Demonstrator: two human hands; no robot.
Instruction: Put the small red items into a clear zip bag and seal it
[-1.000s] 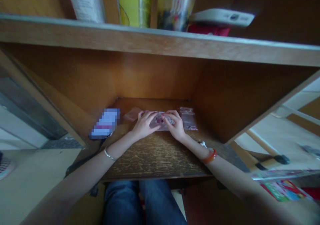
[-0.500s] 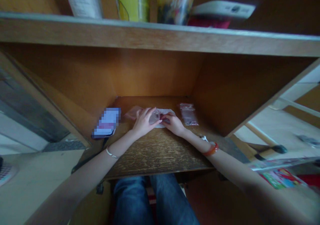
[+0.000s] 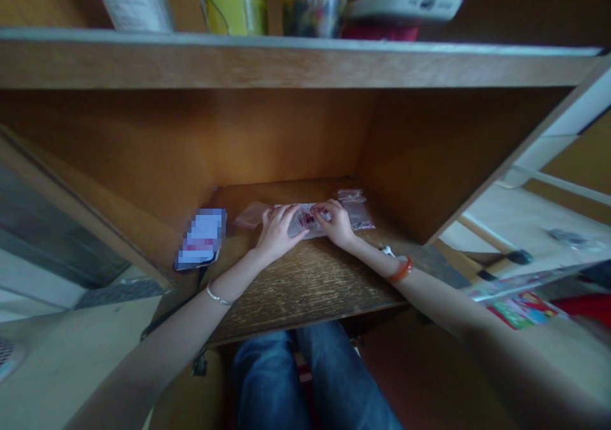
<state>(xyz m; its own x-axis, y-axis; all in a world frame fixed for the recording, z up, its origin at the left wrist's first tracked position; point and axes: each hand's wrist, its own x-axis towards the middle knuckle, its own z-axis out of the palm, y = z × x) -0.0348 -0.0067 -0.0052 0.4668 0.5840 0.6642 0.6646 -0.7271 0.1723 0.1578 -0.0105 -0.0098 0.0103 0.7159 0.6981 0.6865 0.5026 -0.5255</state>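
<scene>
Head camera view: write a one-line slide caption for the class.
Left hand and right hand hold a clear plastic bag on a dark wooden desk shelf, beside a small clear zip bag.

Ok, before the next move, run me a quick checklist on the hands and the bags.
Left hand on the clear plastic bag: ok.
Right hand on the same bag: ok.
Contents of the bag: cannot tell, the fingers cover the reddish items inside.
Small plastic bag lying flat just beyond the right hand: ok.
Pink plastic sleeve beside the left hand, not held: ok.
Blurred device apart from the left hand: ok.
</scene>
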